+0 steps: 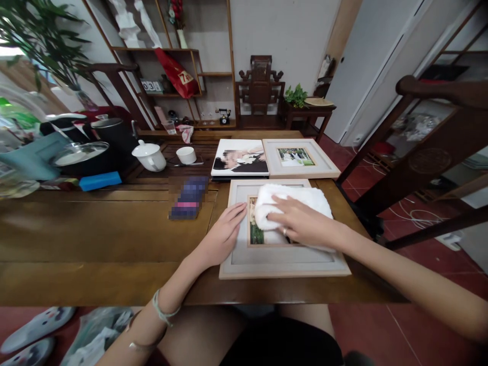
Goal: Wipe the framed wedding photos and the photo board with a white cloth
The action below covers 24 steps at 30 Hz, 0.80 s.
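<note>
A light wooden picture frame (274, 270) lies face up near the table's front edge, with a small photo (256, 231) at its centre. My left hand (225, 230) rests over the frame's left side, fingers stretched out flat and close together; its thumb is not visible. A folded white towel (310, 201) covers the upper right of the frame and part of the photo. My right hand (295, 221), with a ring on one finger, grips this towel and presses it against the frame's face.
Behind lie a photo panel (244, 168) and a second picture frame (324, 163). Left of them are a blurred-out phone-like object (188, 199), a white cup (186, 155), a lidded white bowl (148, 156), a blue box (100, 181) and a pan (82, 155). A wooden chair (427, 157) stands right.
</note>
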{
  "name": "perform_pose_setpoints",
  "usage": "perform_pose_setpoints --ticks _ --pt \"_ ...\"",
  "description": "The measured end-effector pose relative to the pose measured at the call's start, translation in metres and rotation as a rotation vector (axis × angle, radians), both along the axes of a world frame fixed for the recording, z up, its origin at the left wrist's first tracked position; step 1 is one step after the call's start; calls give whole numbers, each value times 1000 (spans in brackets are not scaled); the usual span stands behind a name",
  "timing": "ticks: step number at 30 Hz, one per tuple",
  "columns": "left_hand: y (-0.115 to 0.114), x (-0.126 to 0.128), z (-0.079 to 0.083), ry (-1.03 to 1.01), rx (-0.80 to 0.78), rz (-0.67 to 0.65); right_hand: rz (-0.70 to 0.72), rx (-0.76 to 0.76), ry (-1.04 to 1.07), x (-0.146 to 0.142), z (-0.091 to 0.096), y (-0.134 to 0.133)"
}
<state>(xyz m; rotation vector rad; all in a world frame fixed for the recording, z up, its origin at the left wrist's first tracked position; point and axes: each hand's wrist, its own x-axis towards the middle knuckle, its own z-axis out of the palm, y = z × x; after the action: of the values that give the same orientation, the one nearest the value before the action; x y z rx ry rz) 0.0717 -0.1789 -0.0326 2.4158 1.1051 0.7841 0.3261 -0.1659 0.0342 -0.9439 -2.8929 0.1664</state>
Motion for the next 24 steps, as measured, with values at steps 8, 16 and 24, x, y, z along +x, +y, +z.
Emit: perform_pose_setpoints --ticks 8,16,24 --pt "0 0 -1 29 1 -1 96 -245 -39 -6 31 -84" --pt "-1 1 2 21 2 -1 -51 -12 -5 0 -7 -39" --pt "-1 0 3 -22 -2 -5 -254 243 -40 8 -16 45"
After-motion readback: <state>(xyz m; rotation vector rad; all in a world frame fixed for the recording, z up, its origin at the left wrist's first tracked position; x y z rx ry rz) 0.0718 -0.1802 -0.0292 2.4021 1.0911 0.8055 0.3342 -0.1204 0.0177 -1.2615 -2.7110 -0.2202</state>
